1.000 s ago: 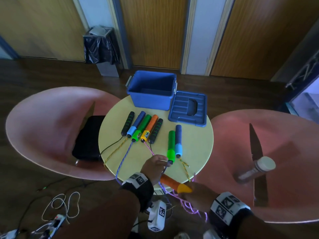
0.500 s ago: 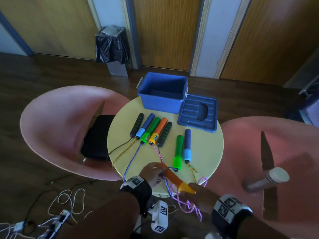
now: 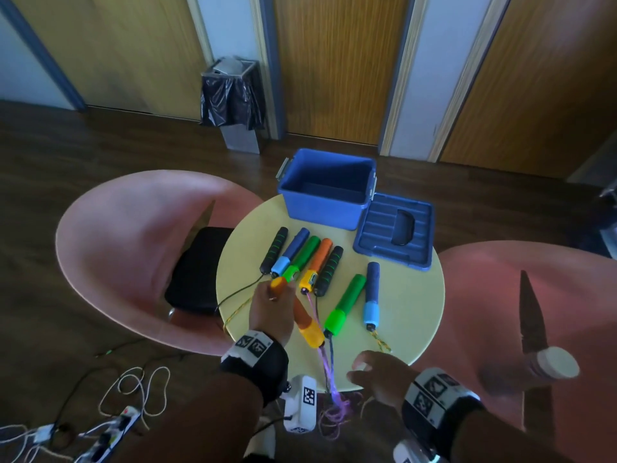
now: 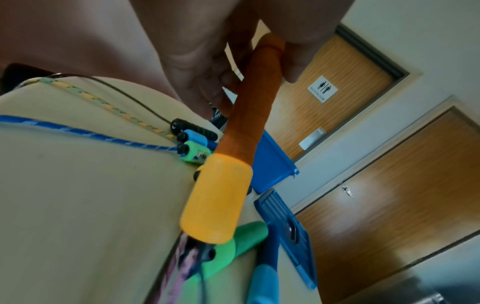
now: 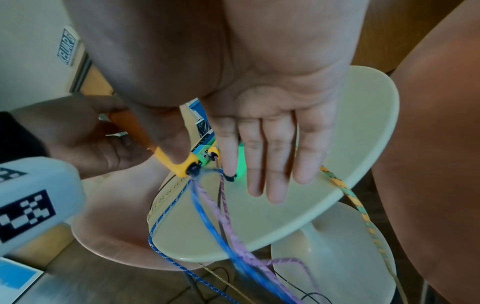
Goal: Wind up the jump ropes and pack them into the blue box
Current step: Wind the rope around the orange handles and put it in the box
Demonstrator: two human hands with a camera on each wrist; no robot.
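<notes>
My left hand [image 3: 272, 307] grips an orange jump-rope handle [image 3: 307, 324] [image 4: 235, 156] over the near part of the round yellow table [image 3: 407, 315]; its yellow end points toward me and a purple rope [image 3: 325, 365] trails off the table edge. My right hand [image 3: 374, 374] [image 5: 265, 156] hovers open at the near table edge, holding nothing. Several other handles lie in a row [image 3: 302, 259], and a green one [image 3: 345, 304] and a blue one [image 3: 371, 295] lie to the right. The open blue box [image 3: 325, 192] stands at the far edge, its lid [image 3: 394, 230] beside it.
Pink chairs flank the table; the left one [image 3: 127, 248] holds a black cushion [image 3: 197, 272], the right one [image 3: 567, 295] a white-capped bottle [image 3: 547, 364]. Ropes [image 5: 259, 265] hang to the floor beneath the table. Cables and a power strip [image 3: 110, 429] lie on the floor at left. A bin [image 3: 232, 98] stands by the doors.
My right hand has let go of the orange handle's yellow end and opened. My left hand has carried the handle forward over the table.
</notes>
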